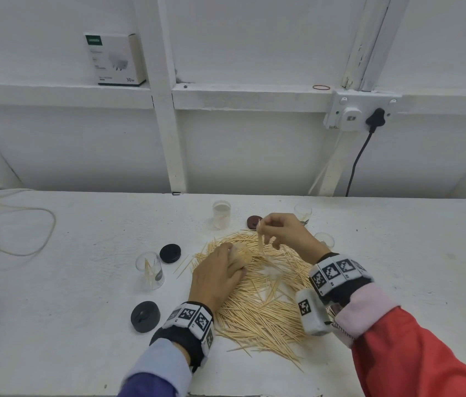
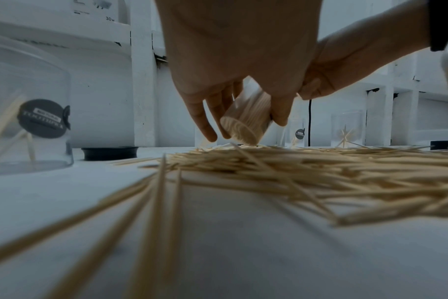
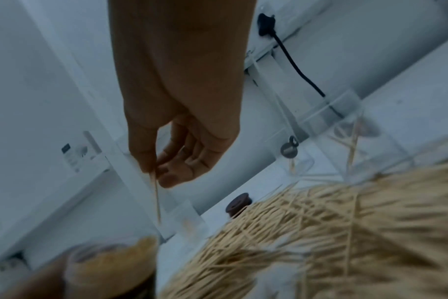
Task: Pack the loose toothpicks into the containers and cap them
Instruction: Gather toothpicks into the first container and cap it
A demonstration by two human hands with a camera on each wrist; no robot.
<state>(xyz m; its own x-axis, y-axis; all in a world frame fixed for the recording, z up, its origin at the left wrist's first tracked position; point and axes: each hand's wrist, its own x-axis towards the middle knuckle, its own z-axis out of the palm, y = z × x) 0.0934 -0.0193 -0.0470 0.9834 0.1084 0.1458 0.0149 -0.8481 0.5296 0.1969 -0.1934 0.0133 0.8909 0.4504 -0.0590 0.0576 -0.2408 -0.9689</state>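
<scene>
The left hand (image 1: 214,277) grasps a clear, tilted cylindrical container (image 2: 246,121) packed with thin wooden toothpicks, over the loose straw-coloured toothpick pile (image 1: 266,299) on the matte white bench (image 1: 83,282). The right hand (image 1: 283,230) pinches a slim toothpick bundle (image 1: 260,239) upright just above the container. Round black caps (image 1: 170,253) lie nearby.

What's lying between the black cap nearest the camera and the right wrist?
The head view shows the left hand's forearm and the loose toothpick pile between that black cap and the right wrist.
</scene>
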